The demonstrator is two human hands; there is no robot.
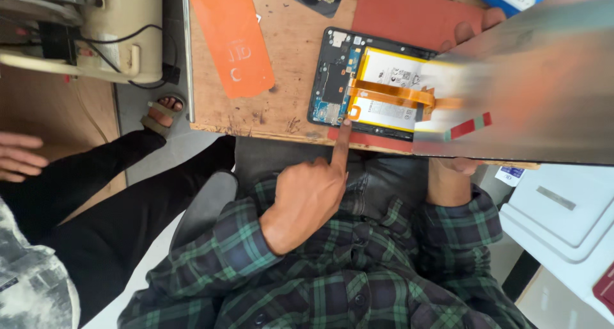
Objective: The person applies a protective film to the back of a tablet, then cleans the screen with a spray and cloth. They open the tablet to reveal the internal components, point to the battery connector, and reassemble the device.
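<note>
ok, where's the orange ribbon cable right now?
Head view, right of centre: the orange ribbon cable lies across the battery inside the opened tablet, its end under the left hand's fingertip.

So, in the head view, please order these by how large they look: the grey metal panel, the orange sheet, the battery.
1. Grey metal panel: looks largest, though it is lifted nearer the camera, so that is unsure.
2. Orange sheet
3. Battery, partly hidden by the panel.

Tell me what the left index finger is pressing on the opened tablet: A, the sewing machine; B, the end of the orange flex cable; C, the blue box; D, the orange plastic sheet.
B: the left hand extends its index fingertip onto the orange flex cable end at the opened tablet edge.
</note>
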